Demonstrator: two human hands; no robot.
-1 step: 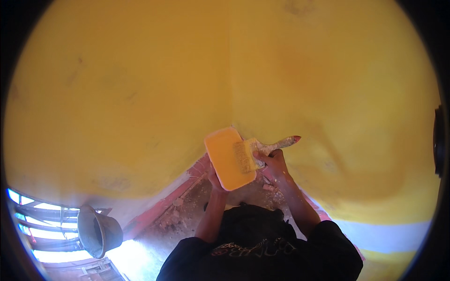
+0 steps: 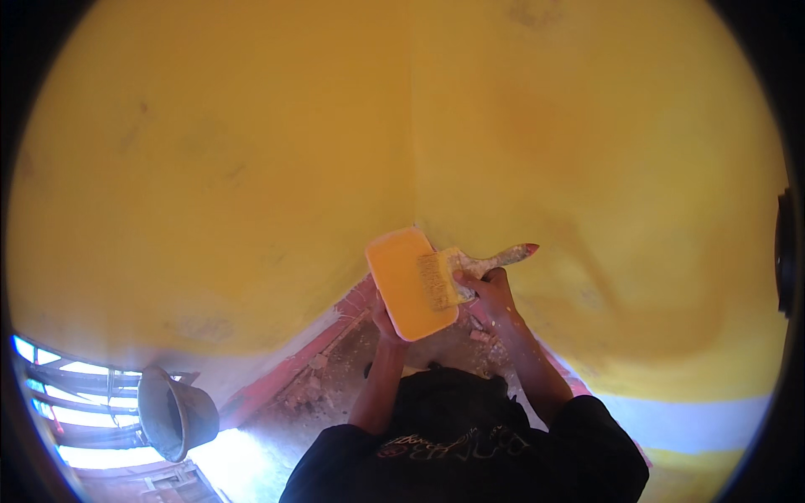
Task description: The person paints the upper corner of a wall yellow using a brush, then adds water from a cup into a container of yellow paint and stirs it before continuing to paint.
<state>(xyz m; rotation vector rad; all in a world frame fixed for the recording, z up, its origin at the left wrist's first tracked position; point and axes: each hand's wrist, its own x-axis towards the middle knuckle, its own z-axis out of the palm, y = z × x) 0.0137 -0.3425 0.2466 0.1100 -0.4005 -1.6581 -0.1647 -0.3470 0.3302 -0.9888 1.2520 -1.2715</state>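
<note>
A rectangular tub of yellow paint (image 2: 402,289) with rounded corners is in my left hand (image 2: 387,323), whose fingers wrap its lower left side. My right hand (image 2: 490,291) grips a wide paintbrush (image 2: 464,272) near its ferrule, thumb on top. The brush's handle is paint-spattered with a red tip and points right and slightly up. Its yellow-coated bristles lie over the right part of the tub; whether they touch the paint I cannot tell. Both hands are in front of the corner where two yellow walls (image 2: 411,126) meet.
Reddish-pink trim (image 2: 293,366) runs along the foot of the left wall. Debris litters the floor (image 2: 335,377) below my hands. A grey bucket (image 2: 180,417) tilts at the lower left beside a barred opening (image 2: 92,402). A pale band (image 2: 688,419) crosses the right wall low down.
</note>
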